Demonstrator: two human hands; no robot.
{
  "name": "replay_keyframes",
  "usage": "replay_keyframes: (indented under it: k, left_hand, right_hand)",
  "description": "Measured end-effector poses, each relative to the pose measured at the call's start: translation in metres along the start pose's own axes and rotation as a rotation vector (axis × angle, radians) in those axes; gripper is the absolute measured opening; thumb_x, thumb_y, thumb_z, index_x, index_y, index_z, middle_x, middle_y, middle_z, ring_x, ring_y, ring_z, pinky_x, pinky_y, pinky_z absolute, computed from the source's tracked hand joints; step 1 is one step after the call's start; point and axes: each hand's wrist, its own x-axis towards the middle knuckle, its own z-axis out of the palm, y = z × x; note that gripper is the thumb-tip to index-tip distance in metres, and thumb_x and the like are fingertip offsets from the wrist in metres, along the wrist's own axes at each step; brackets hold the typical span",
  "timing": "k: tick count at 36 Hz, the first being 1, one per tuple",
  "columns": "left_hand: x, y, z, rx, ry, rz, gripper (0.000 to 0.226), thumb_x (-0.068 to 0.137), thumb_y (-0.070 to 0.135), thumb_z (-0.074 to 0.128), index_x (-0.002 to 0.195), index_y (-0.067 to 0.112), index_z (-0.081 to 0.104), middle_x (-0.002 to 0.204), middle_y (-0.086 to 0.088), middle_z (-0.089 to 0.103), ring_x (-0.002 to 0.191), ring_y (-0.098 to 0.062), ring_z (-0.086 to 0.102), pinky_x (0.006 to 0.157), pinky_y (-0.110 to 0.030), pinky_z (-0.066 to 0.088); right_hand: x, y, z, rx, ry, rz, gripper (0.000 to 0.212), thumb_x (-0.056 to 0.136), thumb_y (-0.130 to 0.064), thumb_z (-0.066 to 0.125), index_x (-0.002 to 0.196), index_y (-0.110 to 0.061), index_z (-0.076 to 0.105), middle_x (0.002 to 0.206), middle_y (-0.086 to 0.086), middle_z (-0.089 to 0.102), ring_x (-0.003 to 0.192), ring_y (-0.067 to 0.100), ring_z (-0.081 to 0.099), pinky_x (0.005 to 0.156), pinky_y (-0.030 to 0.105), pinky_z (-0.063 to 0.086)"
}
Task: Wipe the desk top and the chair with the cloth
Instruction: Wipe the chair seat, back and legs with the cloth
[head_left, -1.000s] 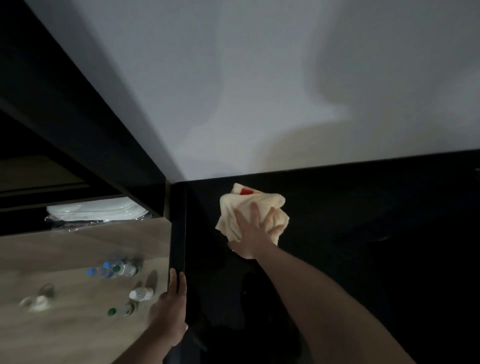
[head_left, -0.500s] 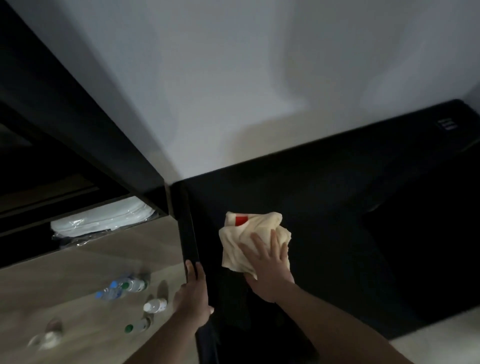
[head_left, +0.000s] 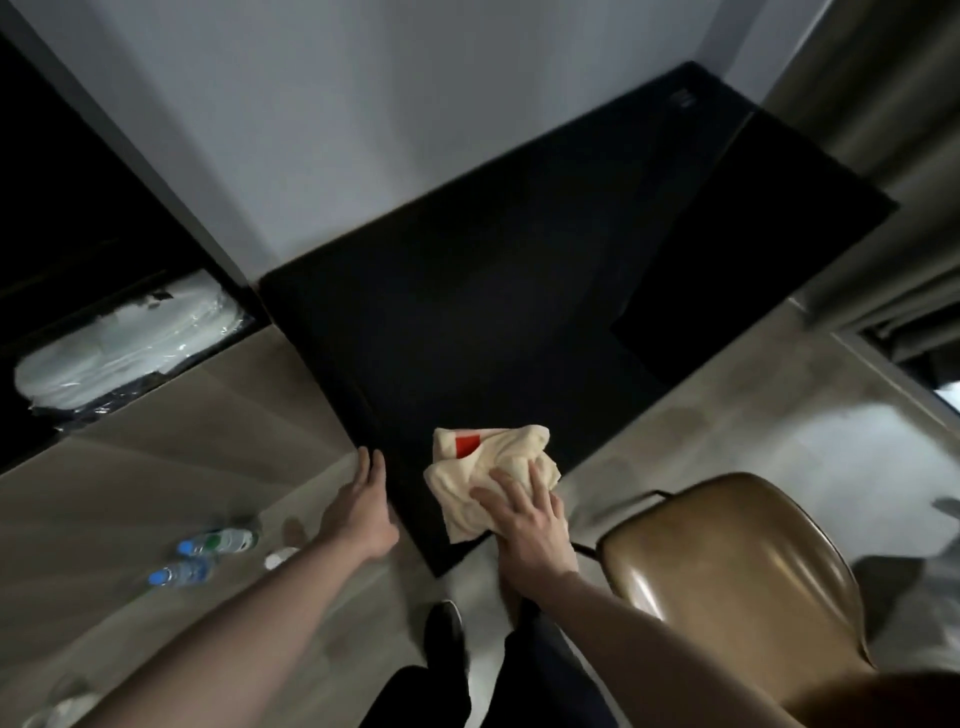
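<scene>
We log the right hand (head_left: 524, 519) lying palm-down on the crumpled cream cloth with a red square patch (head_left: 485, 475), fingers spread nearly straight and pressing it flat rather than curling round it. The cloth sits on the glossy black tabletop (head_left: 519, 291), at its near corner, close to the front edge and to the left edge.

The left hand (head_left: 363, 512) holds nothing: fingers straight and together, fingertips resting against the left edge of the tabletop near that same corner. It is just beside the cloth and apart from it.

The tabletop runs away from us to a pale grey wall (head_left: 415, 104) and stretches to the right toward a beige curtain (head_left: 883, 130).

To the right of the right forearm stands the tan leather chair with a rounded back (head_left: 727, 571); a thin dark metal frame shows at its left side. The chair is near the front edge of the tabletop, not touching the cloth.

Left of the tabletop lies a lower light wood shelf surface (head_left: 156, 467). On it we see two clear plastic bottles with blue caps (head_left: 208, 553) lying on their sides, blurred. Further back on the left, white items wrapped in clear plastic (head_left: 119, 348) sit in a dark compartment.

Below, dark trouser legs and a dark shoe (head_left: 444, 634) stand on the light floor (head_left: 727, 415).
</scene>
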Motion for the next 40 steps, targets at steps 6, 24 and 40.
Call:
replay_keyframes:
  k: [6, 24, 40]
  left_hand:
    - [-0.043, 0.024, 0.034, 0.001, -0.061, 0.002, 0.103, 0.094, 0.024, 0.06, 0.161, 0.011, -0.016, 0.171, -0.007, -0.015, 0.142, -0.029, 0.043, 0.103, -0.035, 0.048]
    - [-0.129, 0.147, 0.14, 0.038, -0.242, -0.145, 0.05, 0.086, 0.042, 0.062, 0.133, 0.025, 0.062, 0.136, 0.0, 0.063, 0.12, -0.024, 0.063, 0.092, -0.027, 0.051]
    - [-0.015, 0.31, 0.244, -0.115, -0.215, 0.272, 0.055, 0.089, 0.037, 0.064, 0.141, 0.021, 0.056, 0.149, -0.002, 0.051, 0.134, -0.024, 0.051, 0.111, -0.035, 0.043]
  right_hand:
    - [-0.074, 0.019, 0.013, 0.164, -0.064, 0.048, 0.066, 0.092, -0.016, 0.045, 0.145, -0.053, 0.03, 0.158, -0.012, 0.021, 0.15, 0.032, 0.006, 0.114, 0.053, 0.031]
    - [-0.253, 0.222, 0.049, 0.467, 0.205, 0.477, 0.054, 0.077, -0.028, 0.059, 0.131, -0.029, 0.062, 0.132, 0.0, 0.057, 0.116, 0.031, 0.059, 0.096, 0.037, 0.048]
    - [-0.203, 0.329, 0.111, 0.238, -0.024, 0.562, 0.071, 0.076, -0.067, 0.039, 0.143, -0.043, 0.045, 0.155, -0.001, 0.029, 0.145, 0.036, 0.022, 0.113, 0.055, 0.033]
